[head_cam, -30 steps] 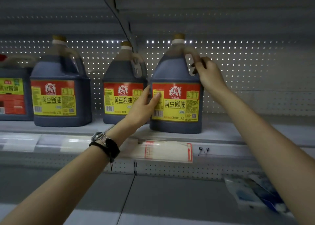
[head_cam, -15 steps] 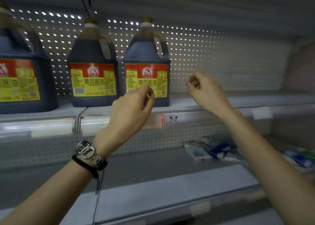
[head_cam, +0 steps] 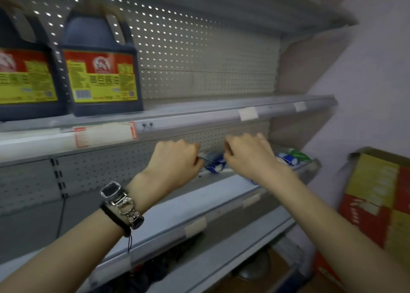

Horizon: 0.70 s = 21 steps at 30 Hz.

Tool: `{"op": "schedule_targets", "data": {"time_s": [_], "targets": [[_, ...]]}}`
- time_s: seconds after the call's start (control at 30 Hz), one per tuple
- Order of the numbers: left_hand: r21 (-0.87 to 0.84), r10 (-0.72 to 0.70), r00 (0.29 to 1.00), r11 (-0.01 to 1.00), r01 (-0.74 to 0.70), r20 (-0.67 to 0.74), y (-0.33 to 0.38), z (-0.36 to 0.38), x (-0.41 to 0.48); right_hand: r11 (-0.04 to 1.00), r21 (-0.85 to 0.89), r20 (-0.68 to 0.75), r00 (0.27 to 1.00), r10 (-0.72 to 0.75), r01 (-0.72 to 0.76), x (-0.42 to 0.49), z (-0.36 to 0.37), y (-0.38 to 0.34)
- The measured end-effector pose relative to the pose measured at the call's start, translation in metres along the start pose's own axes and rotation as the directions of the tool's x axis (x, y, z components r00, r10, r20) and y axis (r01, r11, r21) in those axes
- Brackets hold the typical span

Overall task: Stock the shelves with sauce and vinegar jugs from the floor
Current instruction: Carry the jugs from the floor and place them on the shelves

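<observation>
Standing on the grey shelf [head_cam: 199, 106], 2 sauce jugs [head_cam: 102, 70]; pale wall [head_cam: 377, 70] beside.

One jug [head_cam: 102, 70] is sitting just right of the other jug [head_cam: 24, 75] on the shelf [head_cam: 221, 108], up at your left. A box [head_cam: 377, 193] is standing at your right.
</observation>
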<state>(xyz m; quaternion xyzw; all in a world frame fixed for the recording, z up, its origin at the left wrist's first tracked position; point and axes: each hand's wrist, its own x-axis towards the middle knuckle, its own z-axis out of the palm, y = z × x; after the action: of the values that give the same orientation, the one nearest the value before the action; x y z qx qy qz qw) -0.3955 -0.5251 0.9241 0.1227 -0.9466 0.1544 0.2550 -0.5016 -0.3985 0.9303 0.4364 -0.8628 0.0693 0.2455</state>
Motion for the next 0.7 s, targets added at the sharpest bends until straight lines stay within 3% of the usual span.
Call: {"op": "schedule_targets", "data": {"time_s": [0.37,0.53,0.7], "targets": [[-0.101,0.209,0.977,0.974,-0.202,0.053,0.142,0.041,0.035,0.966,-0.096,0.197,0.947,0.254,-0.239,-0.090,0.008,0.109],[-0.200,0.407,0.911,0.900,-0.387,0.067,0.206,0.058,0.044,0.896,-0.163,0.350,0.824,0.445,-0.414,-0.144,0.012,0.151],[-0.350,0.612,0.791,0.742,-0.572,0.004,0.261,0.076,0.046,0.766,-0.246,0.375,0.670,0.641,-0.594,-0.201,0.018,0.176]]}}
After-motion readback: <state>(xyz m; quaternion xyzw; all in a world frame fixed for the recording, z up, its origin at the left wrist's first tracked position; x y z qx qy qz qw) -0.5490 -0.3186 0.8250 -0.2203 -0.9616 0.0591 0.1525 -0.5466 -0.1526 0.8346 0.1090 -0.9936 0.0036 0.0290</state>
